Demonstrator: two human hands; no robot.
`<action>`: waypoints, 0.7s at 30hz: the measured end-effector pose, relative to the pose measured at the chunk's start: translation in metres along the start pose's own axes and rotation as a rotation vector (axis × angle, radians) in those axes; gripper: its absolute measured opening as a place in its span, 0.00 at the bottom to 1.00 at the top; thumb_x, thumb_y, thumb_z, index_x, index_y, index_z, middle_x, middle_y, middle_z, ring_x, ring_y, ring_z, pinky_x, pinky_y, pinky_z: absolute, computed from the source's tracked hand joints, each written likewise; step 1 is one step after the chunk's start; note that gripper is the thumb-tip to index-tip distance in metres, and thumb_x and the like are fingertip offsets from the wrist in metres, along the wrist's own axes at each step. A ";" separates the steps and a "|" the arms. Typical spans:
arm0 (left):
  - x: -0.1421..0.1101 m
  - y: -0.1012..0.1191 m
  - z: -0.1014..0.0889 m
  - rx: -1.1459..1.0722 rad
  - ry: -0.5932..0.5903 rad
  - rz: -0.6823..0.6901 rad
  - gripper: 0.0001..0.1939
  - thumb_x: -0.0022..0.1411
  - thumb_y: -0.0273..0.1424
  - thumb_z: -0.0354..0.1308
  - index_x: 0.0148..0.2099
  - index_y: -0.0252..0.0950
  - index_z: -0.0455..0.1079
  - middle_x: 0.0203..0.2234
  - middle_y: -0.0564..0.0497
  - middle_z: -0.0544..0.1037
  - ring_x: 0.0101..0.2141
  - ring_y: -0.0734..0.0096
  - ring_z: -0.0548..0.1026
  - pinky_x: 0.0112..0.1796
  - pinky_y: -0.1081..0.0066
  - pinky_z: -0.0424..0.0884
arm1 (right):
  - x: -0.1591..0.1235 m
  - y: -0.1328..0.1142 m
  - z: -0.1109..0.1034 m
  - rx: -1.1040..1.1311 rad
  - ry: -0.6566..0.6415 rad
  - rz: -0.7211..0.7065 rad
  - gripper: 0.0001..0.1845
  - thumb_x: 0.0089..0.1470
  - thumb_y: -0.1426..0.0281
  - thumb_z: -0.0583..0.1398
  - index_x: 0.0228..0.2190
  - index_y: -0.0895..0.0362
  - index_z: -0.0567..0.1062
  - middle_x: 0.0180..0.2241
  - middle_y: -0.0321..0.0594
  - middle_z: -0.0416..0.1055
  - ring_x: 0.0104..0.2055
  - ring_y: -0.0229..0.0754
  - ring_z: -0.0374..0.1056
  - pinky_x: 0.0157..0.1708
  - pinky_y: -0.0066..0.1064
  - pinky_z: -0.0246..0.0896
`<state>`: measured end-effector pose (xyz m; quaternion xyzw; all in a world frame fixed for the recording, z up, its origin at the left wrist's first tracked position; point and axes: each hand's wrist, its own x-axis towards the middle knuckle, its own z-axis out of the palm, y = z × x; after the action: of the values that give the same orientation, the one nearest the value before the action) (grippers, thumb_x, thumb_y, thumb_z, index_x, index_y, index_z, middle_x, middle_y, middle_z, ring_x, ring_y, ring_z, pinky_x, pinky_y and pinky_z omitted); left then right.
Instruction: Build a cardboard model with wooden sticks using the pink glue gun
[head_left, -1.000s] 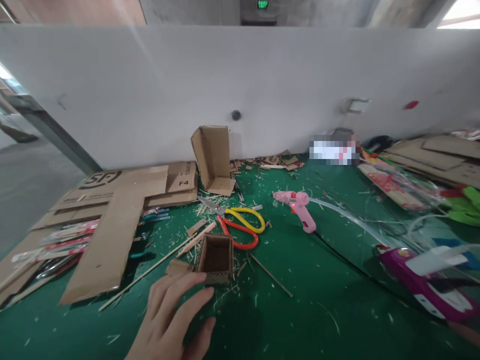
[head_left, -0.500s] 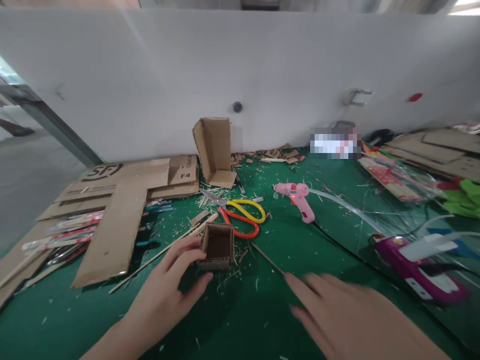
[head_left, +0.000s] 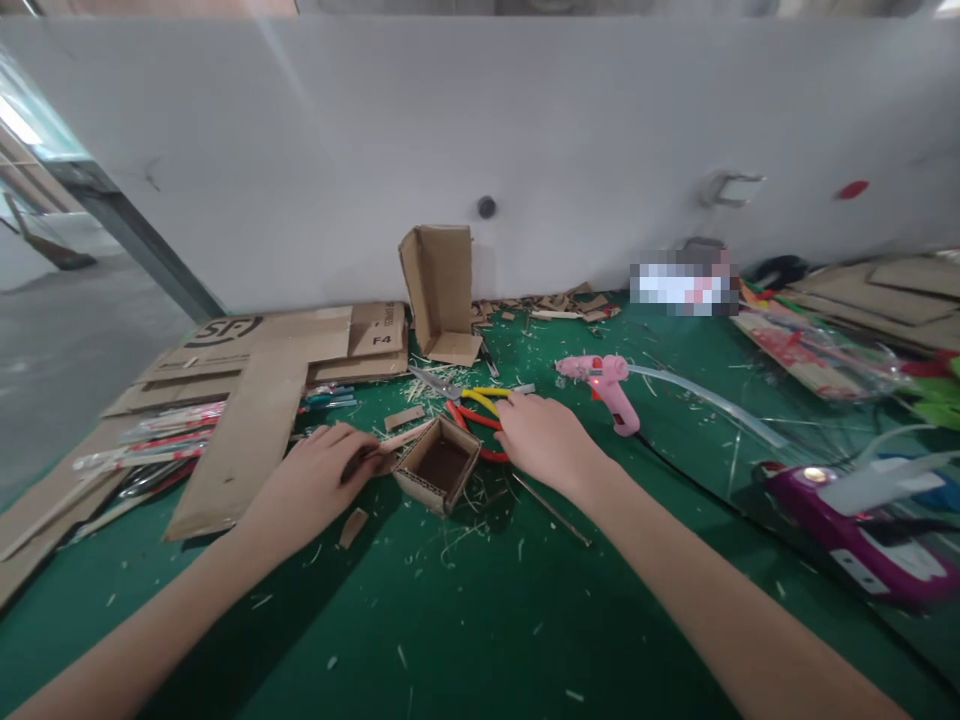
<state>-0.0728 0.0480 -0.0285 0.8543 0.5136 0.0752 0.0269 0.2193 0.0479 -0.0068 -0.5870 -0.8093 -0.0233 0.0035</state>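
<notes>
My left hand (head_left: 319, 475) is closed at the near end of a pale wooden stick (head_left: 409, 436), left of a small open-topped cardboard box (head_left: 424, 490). The box stands on the green table, turned with one corner toward me. My right hand (head_left: 544, 445) is closed on the handles of the scissors (head_left: 480, 400), one yellow and one red. Its fingers hide part of the handles. The blades point to the far left. Close to my right wrist lies a thin brown stick (head_left: 555, 510).
A pink glue gun (head_left: 600, 378) lies to the right, its cable running to a purple power strip (head_left: 847, 540). A folded cardboard piece (head_left: 442, 285) stands against the white panel. Flat cardboard (head_left: 240, 410) and packaged sticks (head_left: 161, 437) lie left; scraps (head_left: 570, 302) are scattered behind.
My left hand has let go of the box and moved left to the wooden stick. My right hand has left the thin brown stick and reached forward onto the scissors. The box has turned.
</notes>
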 end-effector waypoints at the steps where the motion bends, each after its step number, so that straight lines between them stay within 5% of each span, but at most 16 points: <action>1: 0.003 -0.003 0.000 -0.006 0.009 -0.010 0.18 0.70 0.41 0.42 0.47 0.38 0.71 0.42 0.46 0.76 0.44 0.56 0.71 0.44 0.58 0.69 | 0.001 -0.002 0.000 -0.008 -0.001 -0.006 0.13 0.57 0.79 0.54 0.42 0.64 0.75 0.41 0.51 0.74 0.41 0.50 0.71 0.34 0.38 0.61; 14: 0.049 -0.022 -0.005 0.280 0.166 -0.120 0.18 0.70 0.39 0.41 0.40 0.35 0.68 0.35 0.40 0.76 0.39 0.51 0.74 0.35 0.61 0.67 | 0.044 -0.010 0.013 0.083 0.081 0.020 0.17 0.55 0.82 0.53 0.43 0.64 0.76 0.43 0.56 0.71 0.44 0.52 0.66 0.33 0.37 0.63; 18: 0.052 -0.006 -0.024 0.336 0.195 -0.128 0.15 0.68 0.33 0.44 0.39 0.32 0.69 0.36 0.35 0.75 0.39 0.45 0.75 0.37 0.55 0.69 | 0.058 -0.018 0.016 0.136 0.120 0.041 0.14 0.60 0.76 0.52 0.42 0.64 0.76 0.44 0.56 0.72 0.47 0.53 0.65 0.37 0.38 0.64; 21: 0.040 0.023 -0.035 0.036 0.309 0.006 0.14 0.69 0.33 0.45 0.46 0.34 0.69 0.40 0.40 0.75 0.43 0.52 0.74 0.43 0.55 0.70 | 0.064 -0.021 0.019 0.172 0.158 0.041 0.13 0.62 0.72 0.53 0.43 0.62 0.76 0.43 0.52 0.72 0.46 0.49 0.66 0.42 0.36 0.63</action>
<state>-0.0397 0.0716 0.0131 0.8346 0.5101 0.1966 -0.0679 0.1803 0.1032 -0.0248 -0.5974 -0.7932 0.0004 0.1181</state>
